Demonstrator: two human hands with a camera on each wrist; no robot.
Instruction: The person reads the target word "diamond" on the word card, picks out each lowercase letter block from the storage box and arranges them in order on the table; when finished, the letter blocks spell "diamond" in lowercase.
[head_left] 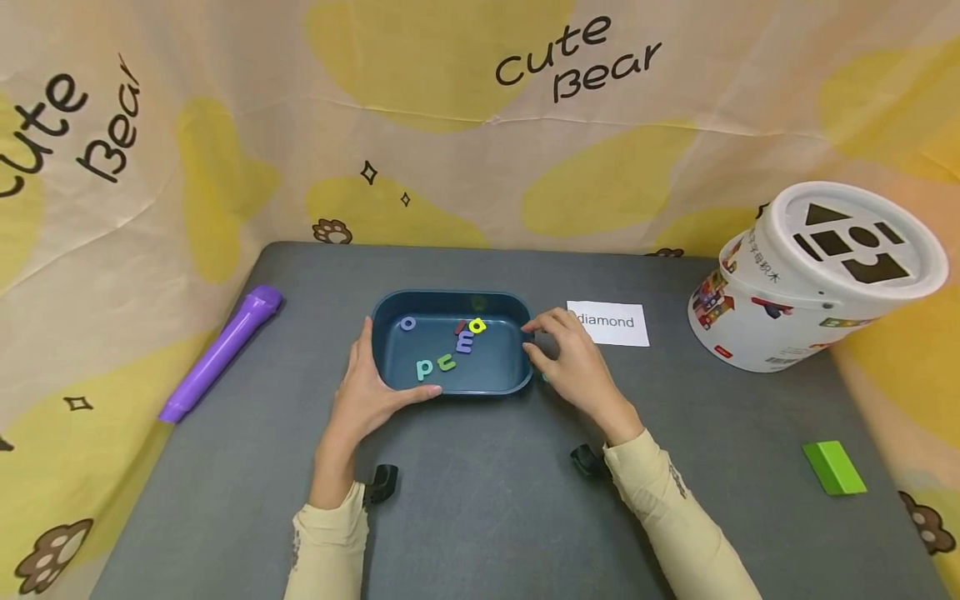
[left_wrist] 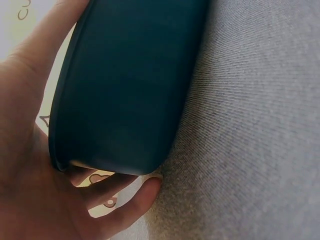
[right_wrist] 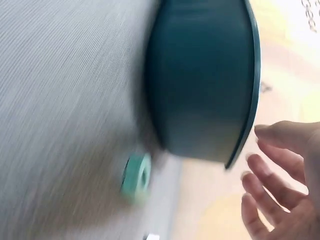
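A dark blue tray lies on the table with several small plastic letters in it. Among them are a yellow "a", a purple "m", a blue-violet "o", a teal "p" and a green curved letter. My left hand holds the tray's near left corner, thumb along the front and fingers round the left end. Beside the right rim is my right hand, fingers loosely bent, with nothing between them. A teal-green piece lies on the table near the tray's right end.
A card reading "diamond" lies right of the tray. The white bucket with a shape-sorter lid stands at the back right. A green block is at the right, a purple microphone-shaped toy at the left. Printed cloth hangs behind.
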